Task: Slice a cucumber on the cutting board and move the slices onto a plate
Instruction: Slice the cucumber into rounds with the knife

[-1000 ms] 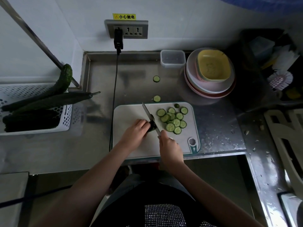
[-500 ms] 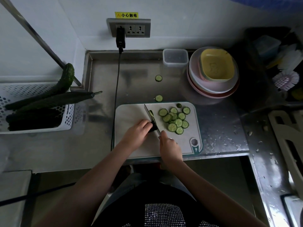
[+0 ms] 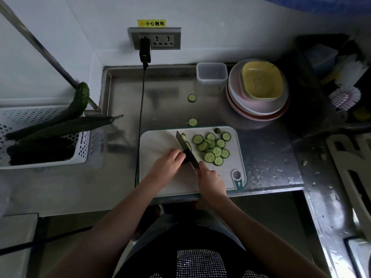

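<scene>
Reading "小心触电", yellow label tops outlet.

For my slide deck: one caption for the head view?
Left hand steadies a cucumber stub while right hand slices with a knife on the cutting board.

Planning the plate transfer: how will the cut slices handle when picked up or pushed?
The slices are thin discs, so probably light and stiff. Cut faces look wet, so likely slippery. Two strays lie on the counter, so they may roll or skid.
</scene>
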Motion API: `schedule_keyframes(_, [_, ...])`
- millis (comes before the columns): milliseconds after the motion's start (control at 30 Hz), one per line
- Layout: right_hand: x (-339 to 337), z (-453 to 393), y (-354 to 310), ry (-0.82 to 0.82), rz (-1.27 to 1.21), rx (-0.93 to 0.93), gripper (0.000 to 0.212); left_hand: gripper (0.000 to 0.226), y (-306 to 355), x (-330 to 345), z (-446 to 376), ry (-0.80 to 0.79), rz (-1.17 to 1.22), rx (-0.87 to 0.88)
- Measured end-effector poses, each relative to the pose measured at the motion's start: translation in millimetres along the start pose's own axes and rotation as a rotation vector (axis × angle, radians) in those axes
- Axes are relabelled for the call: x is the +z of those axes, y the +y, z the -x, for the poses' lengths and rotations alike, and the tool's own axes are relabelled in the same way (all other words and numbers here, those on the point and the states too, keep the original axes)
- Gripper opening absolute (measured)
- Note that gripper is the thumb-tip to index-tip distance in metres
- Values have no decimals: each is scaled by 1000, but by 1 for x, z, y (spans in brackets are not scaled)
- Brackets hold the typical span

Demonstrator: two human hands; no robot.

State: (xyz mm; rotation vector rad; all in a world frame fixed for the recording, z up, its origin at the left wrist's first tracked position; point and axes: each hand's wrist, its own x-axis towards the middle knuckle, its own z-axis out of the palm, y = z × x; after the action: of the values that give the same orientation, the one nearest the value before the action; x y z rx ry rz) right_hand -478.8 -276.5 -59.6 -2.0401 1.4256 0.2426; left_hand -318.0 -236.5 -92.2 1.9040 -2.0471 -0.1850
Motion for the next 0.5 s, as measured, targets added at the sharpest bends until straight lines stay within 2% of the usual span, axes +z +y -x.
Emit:
schedule_keyframes(233, [-13,11,18,69,-107,53,16,35,-3,3,3,-14,-79,127])
schedule_keyframes(500, [-13,19,-3,84,-207,-18,17,33,-5,7,5,30,-37,93])
